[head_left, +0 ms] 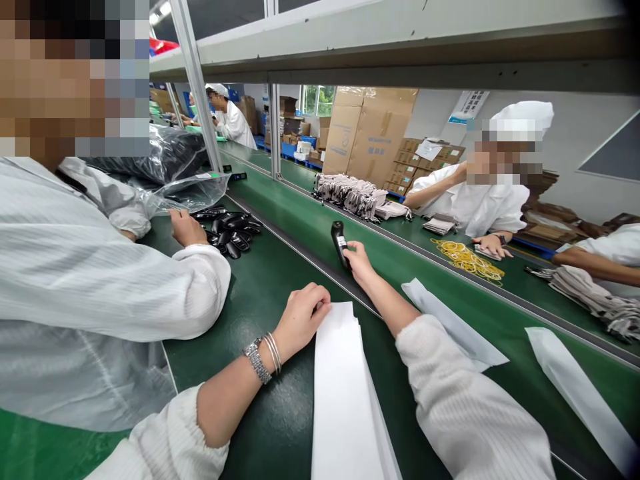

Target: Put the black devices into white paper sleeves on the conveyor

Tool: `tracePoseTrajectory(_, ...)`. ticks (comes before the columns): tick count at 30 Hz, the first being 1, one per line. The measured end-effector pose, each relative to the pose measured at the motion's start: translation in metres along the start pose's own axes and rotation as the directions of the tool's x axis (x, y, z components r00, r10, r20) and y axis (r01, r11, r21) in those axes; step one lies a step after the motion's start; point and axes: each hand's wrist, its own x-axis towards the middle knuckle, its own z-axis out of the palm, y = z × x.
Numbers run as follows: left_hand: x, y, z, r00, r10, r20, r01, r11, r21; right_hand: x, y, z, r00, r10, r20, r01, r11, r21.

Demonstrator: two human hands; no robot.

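Observation:
My right hand (359, 261) is closed around the lower end of a black curved handle-like device (339, 235), held over the green conveyor belt (305, 220). A small white label shows on the device's side. My left hand (304, 319), with a metal watch and bangles at its wrist, has its fingers curled together at the top left corner of a stack of long white sleeves (343, 393). Its thumb and fingertips pinch at the upper edge of that stack, which lies on the green table (280, 413) in front of me.
Two white sleeves (455, 327) lie on the belt to the right. At left, a co-worker's hand (189, 228) is beside a pile of black devices (233, 232). Across the belt are grey bundles (350, 195), yellow bands (467, 260) and another co-worker's hand (493, 247). A shelf beam (400, 47) spans overhead.

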Motion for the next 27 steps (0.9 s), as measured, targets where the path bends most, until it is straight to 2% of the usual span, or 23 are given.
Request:
tracePoseTrajectory(2, 0.000, 0.000, 0.000, 1.000, 0.006, -0.010, -0.006, 1.000, -0.001, -0.027, -0.004, -0.010, 0.996, -0.046, 0.079, 0.020, 0.950, 0.312)
tracePoseTrajectory(4, -0.001, -0.001, 0.000, 1.000, 0.010, -0.018, -0.010, 1.000, -0.016, -0.057, -0.009, -0.022, 0.976, -0.127, 0.177, -0.009, 0.786, 0.618)
tracePoseTrajectory(6, -0.001, 0.000, 0.000, 0.999, 0.014, -0.030, -0.015, 0.999, -0.032, -0.085, -0.014, -0.032, 0.954, -0.170, 0.246, -0.058, 0.702, 0.710)
tracePoseTrajectory(9, -0.002, 0.003, -0.002, 0.999, 0.038, -0.036, -0.040, 0.998, -0.053, -0.115, -0.016, -0.040, 0.939, -0.180, 0.292, -0.091, 0.689, 0.719)
tracePoseTrajectory(12, -0.003, 0.008, -0.003, 0.995, 0.090, -0.042, -0.094, 0.991, -0.094, -0.129, -0.015, -0.039, 0.927, -0.223, 0.300, -0.073, 0.680, 0.730)
tracePoseTrajectory(16, -0.005, 0.014, -0.005, 0.981, 0.139, -0.134, -0.161, 0.972, -0.170, -0.140, -0.021, -0.038, 0.889, -0.313, 0.335, 0.014, 0.749, 0.662)
tracePoseTrajectory(18, -0.006, 0.016, -0.007, 0.967, 0.120, -0.226, -0.163, 0.970, -0.180, -0.147, -0.026, -0.037, 0.851, -0.330, 0.410, 0.020, 0.799, 0.601)
tracePoseTrajectory(20, -0.006, 0.017, -0.008, 0.950, 0.085, -0.301, -0.145, 0.972, -0.183, -0.156, -0.031, -0.036, 0.790, -0.327, 0.519, -0.023, 0.830, 0.558)
tracePoseTrajectory(22, -0.006, 0.017, -0.009, 0.943, 0.055, -0.329, -0.126, 0.972, -0.200, -0.163, -0.034, -0.034, 0.728, -0.300, 0.617, -0.104, 0.841, 0.531)
tracePoseTrajectory(23, -0.005, 0.016, -0.009, 0.944, 0.042, -0.326, -0.117, 0.970, -0.214, -0.166, -0.035, -0.033, 0.713, -0.277, 0.644, -0.153, 0.834, 0.530)
tracePoseTrajectory(24, -0.004, 0.015, -0.009, 0.947, 0.028, -0.320, -0.105, 0.968, -0.227, -0.167, -0.037, -0.033, 0.721, -0.255, 0.644, -0.198, 0.815, 0.545)
tracePoseTrajectory(25, -0.003, 0.014, -0.009, 0.949, 0.012, -0.314, -0.090, 0.967, -0.237, -0.167, -0.039, -0.034, 0.754, -0.235, 0.614, -0.226, 0.785, 0.578)
tracePoseTrajectory(27, -0.002, 0.011, -0.008, 0.950, -0.031, -0.311, -0.048, 0.968, -0.244, -0.160, -0.044, -0.041, 0.862, -0.197, 0.468, -0.197, 0.720, 0.665)
